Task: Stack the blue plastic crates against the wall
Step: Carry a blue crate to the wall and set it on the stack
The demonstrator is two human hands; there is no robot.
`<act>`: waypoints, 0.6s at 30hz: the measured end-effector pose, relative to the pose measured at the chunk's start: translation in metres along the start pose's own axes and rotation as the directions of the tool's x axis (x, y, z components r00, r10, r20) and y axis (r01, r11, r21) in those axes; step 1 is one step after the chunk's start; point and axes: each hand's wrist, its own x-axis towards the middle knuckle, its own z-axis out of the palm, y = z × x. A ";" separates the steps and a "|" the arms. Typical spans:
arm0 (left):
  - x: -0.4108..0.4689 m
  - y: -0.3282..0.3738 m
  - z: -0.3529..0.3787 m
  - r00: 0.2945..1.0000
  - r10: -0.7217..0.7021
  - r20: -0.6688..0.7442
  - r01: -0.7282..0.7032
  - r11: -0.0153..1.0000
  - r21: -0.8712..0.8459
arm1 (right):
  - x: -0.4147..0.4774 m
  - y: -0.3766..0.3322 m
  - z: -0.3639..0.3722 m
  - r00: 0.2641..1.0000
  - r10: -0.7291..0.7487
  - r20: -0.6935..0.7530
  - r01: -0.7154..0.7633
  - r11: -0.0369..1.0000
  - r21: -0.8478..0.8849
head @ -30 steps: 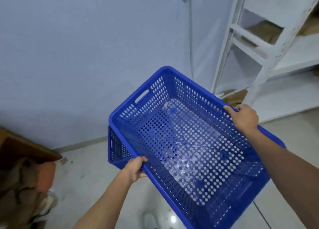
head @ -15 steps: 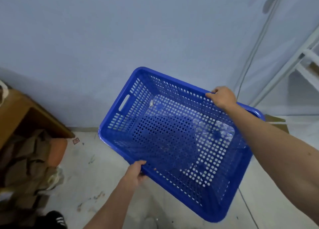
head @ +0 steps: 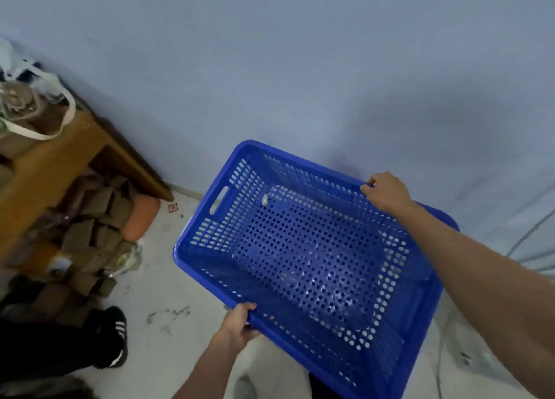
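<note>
I hold one perforated blue plastic crate [head: 303,257] in the air in front of me, tilted, its open top facing me. My left hand [head: 238,323] grips the near long rim. My right hand [head: 386,191] grips the far long rim, on the wall side. The crate has a slot handle in its left short wall and a small scrap of debris inside. Behind the crate rises the pale blue wall [head: 300,68]. No other blue crate shows in this view.
A wooden bench [head: 60,155] stands at the left against the wall, with a bag on top and a pile of brown packets [head: 90,239] and an orange cushion [head: 141,218] under it. A person's black shoe [head: 114,335] rests on the pale floor [head: 168,281]. Cables run at right.
The view and the crate have swung left along the wall. The white shelving and the second crate underneath are out of sight; the bench and a shoe have come into view. Both grips are unchanged.
</note>
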 end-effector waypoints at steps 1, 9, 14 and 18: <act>0.006 -0.003 0.007 1.000 -0.013 -0.022 0.013 1.000 -0.002 | 0.013 0.005 0.008 1.000 -0.022 0.011 0.022 0.999 -0.031; 0.048 -0.023 0.049 0.999 -0.029 -0.034 0.028 0.998 -0.048 | 0.086 0.033 0.056 0.994 -0.072 0.077 0.084 0.983 -0.161; 0.064 -0.028 0.066 0.997 -0.018 -0.075 0.015 0.999 -0.051 | 0.112 0.040 0.076 0.992 -0.096 0.082 0.113 0.962 -0.246; 0.071 -0.034 0.073 0.990 -0.024 -0.136 0.012 0.996 -0.089 | 0.124 0.045 0.092 0.985 -0.149 0.082 0.167 0.941 -0.296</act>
